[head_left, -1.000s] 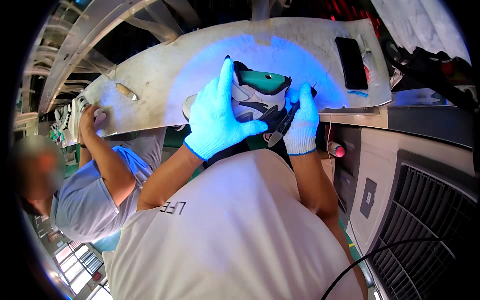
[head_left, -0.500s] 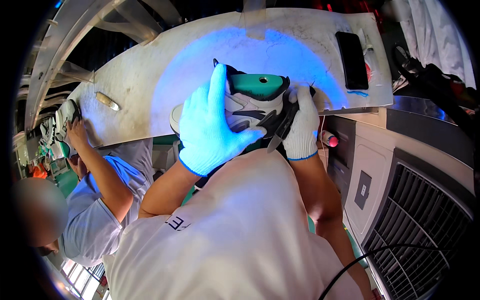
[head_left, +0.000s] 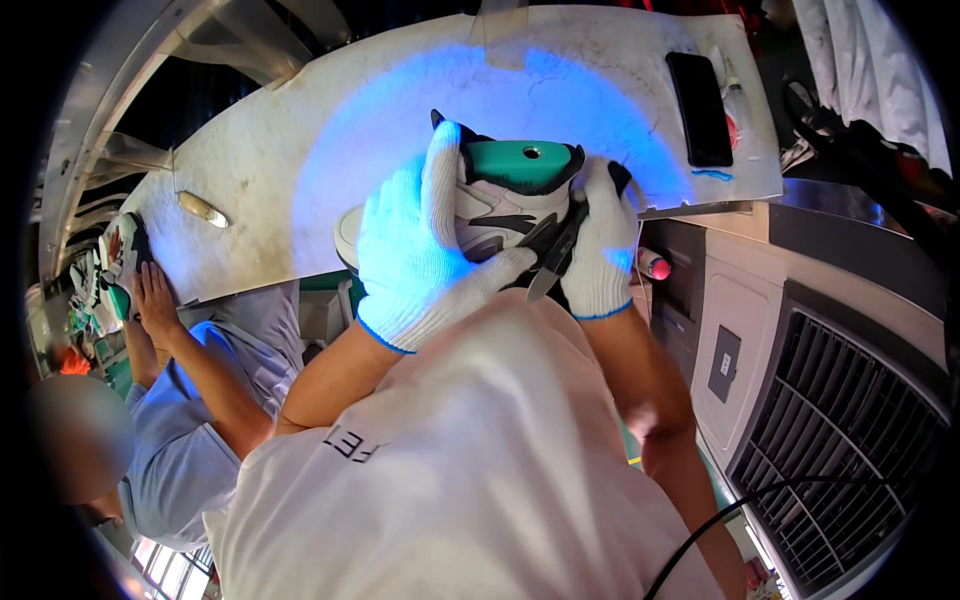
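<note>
In front of my chest I hold a white, grey and black sneaker (head_left: 495, 207) with a green shoe last (head_left: 520, 163) filling its opening. My left hand (head_left: 410, 230), in a white knitted glove lit blue, is closed round the toe-side half, its thumb along the near side. At the heel end is my gloved right hand (head_left: 598, 235), closed on a dark-handled knife (head_left: 543, 283). The blade points down toward me, below the shoe, and the handle's end sticks out above the fingers. Whether the blade touches the shoe I cannot tell.
A blue-lit worktable (head_left: 350, 130) carries a black phone (head_left: 700, 110) at far right and a small pale-handled tool (head_left: 203, 209) at left. On the left, a co-worker's hands hold another sneaker (head_left: 130, 250). A vented grey machine (head_left: 850, 390) stands on the right.
The view has shifted slightly. My hands keep nearly the same hold on the sneaker and knife. The co-worker's hands have moved on the other sneaker.
</note>
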